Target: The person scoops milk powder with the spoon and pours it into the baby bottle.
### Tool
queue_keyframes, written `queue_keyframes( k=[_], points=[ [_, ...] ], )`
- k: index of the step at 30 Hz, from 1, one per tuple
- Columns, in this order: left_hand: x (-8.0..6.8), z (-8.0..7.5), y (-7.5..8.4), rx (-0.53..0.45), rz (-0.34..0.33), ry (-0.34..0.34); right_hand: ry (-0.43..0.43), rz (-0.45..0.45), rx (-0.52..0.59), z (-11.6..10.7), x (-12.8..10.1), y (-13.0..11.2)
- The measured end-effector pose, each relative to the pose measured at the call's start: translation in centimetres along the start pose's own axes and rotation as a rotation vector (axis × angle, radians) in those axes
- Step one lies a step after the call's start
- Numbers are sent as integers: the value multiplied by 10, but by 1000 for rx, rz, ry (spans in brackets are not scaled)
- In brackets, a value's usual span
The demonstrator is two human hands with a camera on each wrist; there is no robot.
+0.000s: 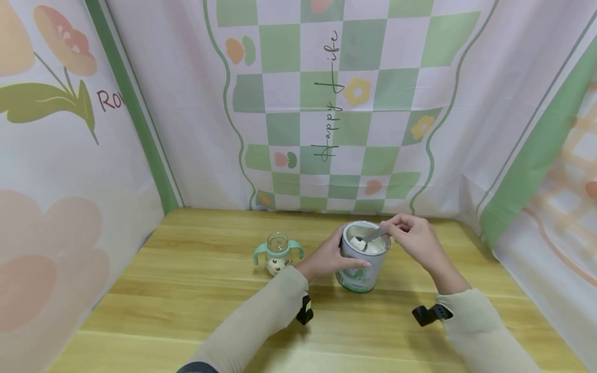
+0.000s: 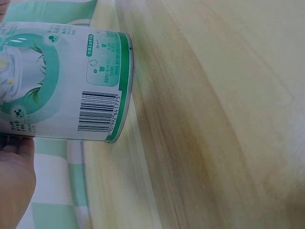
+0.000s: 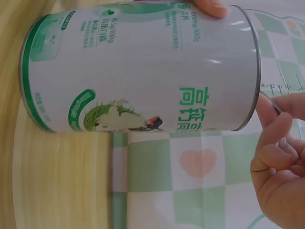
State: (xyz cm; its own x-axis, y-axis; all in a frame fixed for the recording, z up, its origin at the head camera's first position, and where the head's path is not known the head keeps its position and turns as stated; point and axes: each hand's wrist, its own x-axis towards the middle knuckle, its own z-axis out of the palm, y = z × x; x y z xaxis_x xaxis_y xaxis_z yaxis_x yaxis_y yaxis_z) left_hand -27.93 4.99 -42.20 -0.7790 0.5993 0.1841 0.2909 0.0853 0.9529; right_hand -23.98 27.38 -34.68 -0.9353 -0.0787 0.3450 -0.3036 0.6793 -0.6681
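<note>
The round metal tin point(image 1: 361, 267) is white and silver with green bands at its rims, green lettering, a green tuft picture and a black barcode; white powder fills it. Left of the tin, the small clear glass bottle point(image 1: 277, 253) has a mint-green collar and handles and a cream base with dark spots. Under the tin, the wooden table point(image 1: 186, 290) is honey-yellow with paler streaks. Behind the tin, the fabric backdrop point(image 1: 345, 103) is checked green and white, with yellow flowers, orange hearts and dark script. Both sleeves point(image 1: 261, 321) are beige.
</note>
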Motion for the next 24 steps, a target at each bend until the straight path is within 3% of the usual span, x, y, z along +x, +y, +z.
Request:
queue_keyframes(
  k=[13, 20, 24],
  points=[
    [-3, 1, 3, -12, -7, 14, 114, -127, -40, 1, -4, 3],
    [-1, 1, 0, -9, 1, 11, 134, -91, 1, 1, -3, 8],
    [-1, 1, 0, 0, 4, 12, 117, 13, 100, 0, -1, 11]
  ],
)
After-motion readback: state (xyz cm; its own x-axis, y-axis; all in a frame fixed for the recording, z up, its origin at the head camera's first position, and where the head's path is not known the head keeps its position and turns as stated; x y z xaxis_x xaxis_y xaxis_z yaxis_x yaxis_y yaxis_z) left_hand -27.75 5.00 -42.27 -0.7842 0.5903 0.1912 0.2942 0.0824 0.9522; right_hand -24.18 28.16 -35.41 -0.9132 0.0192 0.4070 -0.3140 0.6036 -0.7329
